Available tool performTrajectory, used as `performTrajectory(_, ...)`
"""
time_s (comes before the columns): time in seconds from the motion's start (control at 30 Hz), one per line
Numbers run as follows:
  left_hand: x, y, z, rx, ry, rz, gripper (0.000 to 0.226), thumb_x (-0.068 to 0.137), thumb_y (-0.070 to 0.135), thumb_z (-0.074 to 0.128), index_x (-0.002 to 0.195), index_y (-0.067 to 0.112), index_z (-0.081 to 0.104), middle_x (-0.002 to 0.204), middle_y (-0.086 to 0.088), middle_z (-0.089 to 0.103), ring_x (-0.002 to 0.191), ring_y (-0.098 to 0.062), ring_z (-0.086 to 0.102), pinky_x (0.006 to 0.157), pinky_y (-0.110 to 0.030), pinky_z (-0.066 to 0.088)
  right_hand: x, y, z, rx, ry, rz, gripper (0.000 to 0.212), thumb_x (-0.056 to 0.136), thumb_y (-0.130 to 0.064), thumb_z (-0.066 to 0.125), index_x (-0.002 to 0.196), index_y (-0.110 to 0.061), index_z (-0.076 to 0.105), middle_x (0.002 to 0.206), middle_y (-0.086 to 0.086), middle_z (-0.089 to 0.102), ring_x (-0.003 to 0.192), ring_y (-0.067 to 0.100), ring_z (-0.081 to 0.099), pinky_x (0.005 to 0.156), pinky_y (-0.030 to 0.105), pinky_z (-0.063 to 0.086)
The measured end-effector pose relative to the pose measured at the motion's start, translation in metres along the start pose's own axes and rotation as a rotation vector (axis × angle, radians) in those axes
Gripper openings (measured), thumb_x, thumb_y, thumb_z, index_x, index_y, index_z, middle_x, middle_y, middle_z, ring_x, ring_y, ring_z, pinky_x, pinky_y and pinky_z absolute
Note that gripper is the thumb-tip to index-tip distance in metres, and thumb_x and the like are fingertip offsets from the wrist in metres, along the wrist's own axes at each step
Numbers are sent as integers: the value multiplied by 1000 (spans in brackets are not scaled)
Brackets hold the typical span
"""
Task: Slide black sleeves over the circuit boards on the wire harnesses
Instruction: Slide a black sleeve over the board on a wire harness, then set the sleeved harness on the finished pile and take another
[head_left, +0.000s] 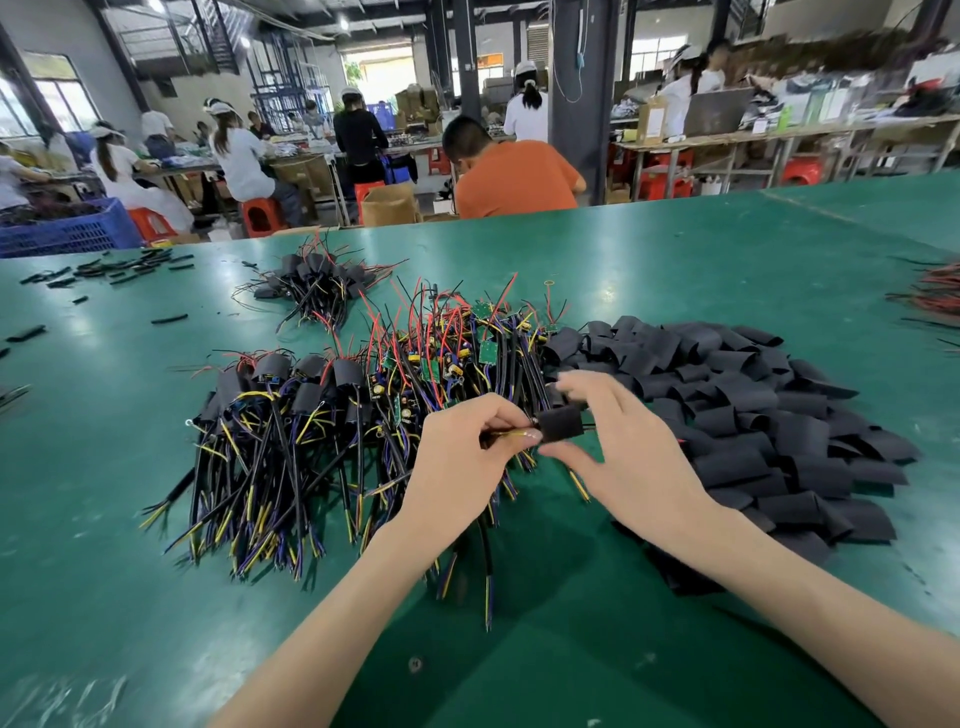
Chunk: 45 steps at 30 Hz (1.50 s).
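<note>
Left hand (462, 447) pinching the thin multicoloured wire harness (506, 433), right hand (618, 441) gripping the light, floppy black tubular sleeve (562, 422), probably best held by its edges

Two hands (462, 447) (618, 441), one heap of loose sleeves (753, 415).

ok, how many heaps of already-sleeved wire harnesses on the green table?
2: a small heap of black-sleeved harnesses far centre, a larger heap near-left beside the bare circuit-board pile. More may lie beyond the frame's edges.
</note>
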<state>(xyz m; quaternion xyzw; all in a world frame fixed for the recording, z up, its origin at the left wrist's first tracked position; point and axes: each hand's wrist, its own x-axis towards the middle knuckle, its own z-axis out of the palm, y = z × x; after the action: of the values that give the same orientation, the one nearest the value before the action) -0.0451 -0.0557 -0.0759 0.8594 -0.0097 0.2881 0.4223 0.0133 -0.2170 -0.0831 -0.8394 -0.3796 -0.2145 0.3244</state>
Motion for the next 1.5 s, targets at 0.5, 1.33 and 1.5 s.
performTrajectory(0.5, -5, -4, 3, 57, -37, 63, 19, 73, 3, 76, 76, 19, 67, 69, 20, 60, 70, 7, 57, 67, -5, 41, -4, -7, 7, -361, -77, -18, 24, 66, -8, 82, 71, 0, 60, 64, 16, 60, 59, 36, 59, 58, 44, 48)
performTrajectory(1.33, 24, -50, -68, 938, 436, -293, 35, 74, 7, 59, 108, 0, 55, 115, -23, 48, 107, -39, 41, 83, -47, 31, 9, 57, -10, -452, -398, 519, 51, 96, -36, 43, 142, -20, 30, 141, 12, 37, 127, 34, 37, 108, 43, 25)
performTrajectory(1.5, 32, -33, -34, 715, 131, -230, 33, 88, 47, 54, 82, 15, 62, 78, 0, 65, 80, -22, 59, 79, -37, 48, 11, 57, -12, -360, -330, 461, 44, 83, -43, 63, 122, -27, 49, 125, 5, 38, 118, 28, 33, 100, 43, 31)
